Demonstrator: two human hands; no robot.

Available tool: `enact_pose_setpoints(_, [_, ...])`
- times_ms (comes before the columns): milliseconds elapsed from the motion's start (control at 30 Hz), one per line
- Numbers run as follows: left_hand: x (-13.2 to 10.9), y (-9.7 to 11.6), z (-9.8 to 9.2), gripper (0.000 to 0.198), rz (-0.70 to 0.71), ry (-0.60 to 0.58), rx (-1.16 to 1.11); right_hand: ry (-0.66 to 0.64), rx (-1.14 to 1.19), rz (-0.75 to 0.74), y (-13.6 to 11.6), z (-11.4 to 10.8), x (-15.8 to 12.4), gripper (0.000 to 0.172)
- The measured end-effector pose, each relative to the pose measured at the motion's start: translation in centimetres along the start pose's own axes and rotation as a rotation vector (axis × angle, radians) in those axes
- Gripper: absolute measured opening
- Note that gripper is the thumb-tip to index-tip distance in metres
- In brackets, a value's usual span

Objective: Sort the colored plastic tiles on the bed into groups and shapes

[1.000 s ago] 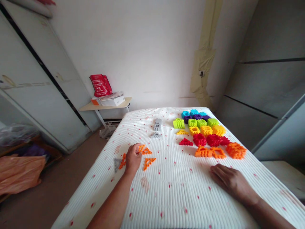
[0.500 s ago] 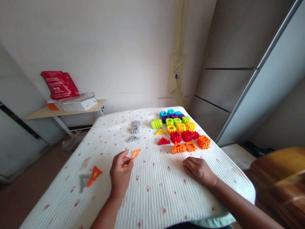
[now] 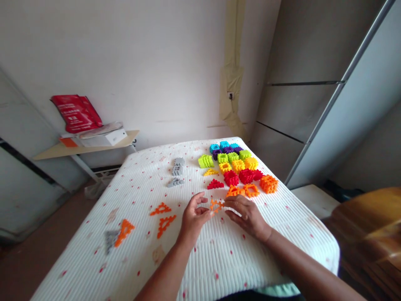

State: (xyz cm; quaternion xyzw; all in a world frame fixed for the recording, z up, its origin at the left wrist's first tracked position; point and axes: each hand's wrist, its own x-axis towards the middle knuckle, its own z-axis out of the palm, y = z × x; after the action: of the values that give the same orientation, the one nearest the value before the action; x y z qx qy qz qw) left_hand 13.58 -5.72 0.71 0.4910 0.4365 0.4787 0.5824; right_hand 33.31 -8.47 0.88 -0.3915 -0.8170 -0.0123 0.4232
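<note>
An orange triangular plastic building piece (image 3: 216, 206) with toothed edges is between my two hands, just above the covered surface. My left hand (image 3: 194, 217) pinches its left side between thumb and fingers. The fingers of my right hand (image 3: 247, 215) close on its right end. Left of my left hand lie two more orange triangles, an upper one (image 3: 161, 208) and a lower one (image 3: 166, 226). Beyond my right hand sit an orange piece with an opening (image 3: 234, 191), an orange square frame (image 3: 251, 190) and an orange stack (image 3: 268, 184).
Farther back stand rows of red (image 3: 231, 178), yellow (image 3: 238, 166), green (image 3: 206, 161), purple (image 3: 216, 154) and blue (image 3: 224, 145) pieces. Grey pieces (image 3: 178, 166) lie left of them. At the left, an orange triangle (image 3: 125, 232) touches a grey one (image 3: 111, 240). A white quilted cover (image 3: 131, 267) lies underneath.
My left hand has moved right with an orange triangle, uncovering two others on the cover. My right hand has shifted slightly left and now meets that triangle.
</note>
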Motion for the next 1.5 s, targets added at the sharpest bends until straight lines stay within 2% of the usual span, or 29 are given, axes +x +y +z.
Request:
enact_pose_setpoints(167, [-0.1,0.3,0.1,0.059,-0.052,-0.064,-0.016,-0.033,-0.016,-0.046,0.0,0.4,0.1,0.018])
enact_pose_setpoints(333, [-0.2,0.4,0.2,0.055,-0.022,-0.086,-0.019,-0.032,-0.012,-0.035,-0.1,-0.3,0.2,0.016])
enact_pose_setpoints(433, [0.0,-0.1,-0.2,0.048,0.008,-0.025,-0.009,0.031,-0.057,0.013,0.8,-1.5,0.5,0.013])
enact_pose_setpoints(600, [0.6,-1.4,-1.2,0.040,0.048,0.118,-0.006,0.146,-0.199,0.164,3.6,-3.1,0.6,0.013])
enact_pose_setpoints(733, [0.5,-1.6,-1.2,0.040,0.045,0.134,0.019,0.125,-0.214,0.202,4.7,-2.9,0.3,0.014])
enact_pose_setpoints(1067, [0.3,-1.4,-1.1,0.038,0.046,0.122,0.056,0.059,-0.243,0.191,4.8,-2.6,0.3,0.017])
enact_pose_setpoints(1500, [0.3,-1.5,-1.1,0.037,0.043,0.110,0.067,0.053,-0.250,0.234,5.4,-2.2,0.0,0.014])
